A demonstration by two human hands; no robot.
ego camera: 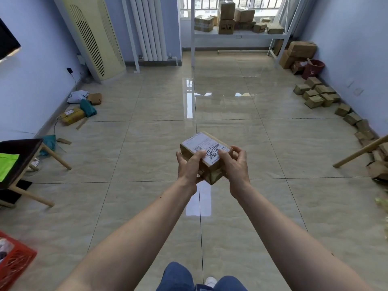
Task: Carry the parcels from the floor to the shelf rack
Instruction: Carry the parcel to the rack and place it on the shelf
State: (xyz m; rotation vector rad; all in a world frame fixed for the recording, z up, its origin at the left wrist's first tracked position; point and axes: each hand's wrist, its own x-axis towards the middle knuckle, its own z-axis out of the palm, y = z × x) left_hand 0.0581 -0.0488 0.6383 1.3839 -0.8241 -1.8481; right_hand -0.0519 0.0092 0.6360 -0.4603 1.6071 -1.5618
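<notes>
At the far left a red crate (15,263) sat by my side on the floor (147,133), and beyond it a dark-topped stool with wooden legs (31,158). Further along the left wall lay a loose heap of parcels and bags (80,107), below a tall cream air conditioner (94,36) and a white radiator (150,28). In the middle, out in front of me, I held a small cardboard parcel (212,175) above the tiles, tilted, its white shipping label (204,147) facing up. My left hand (189,166) was closed around its left side, thumb on the label; my right hand (236,164) was closed around its right side in the same grip. Straight ahead at the window stood the shelf rack (239,34), already carrying several boxes (226,17). Along the right wall ran a row of small boxes (317,94) on the floor, with bigger cartons (298,53) stacked near the rack.
</notes>
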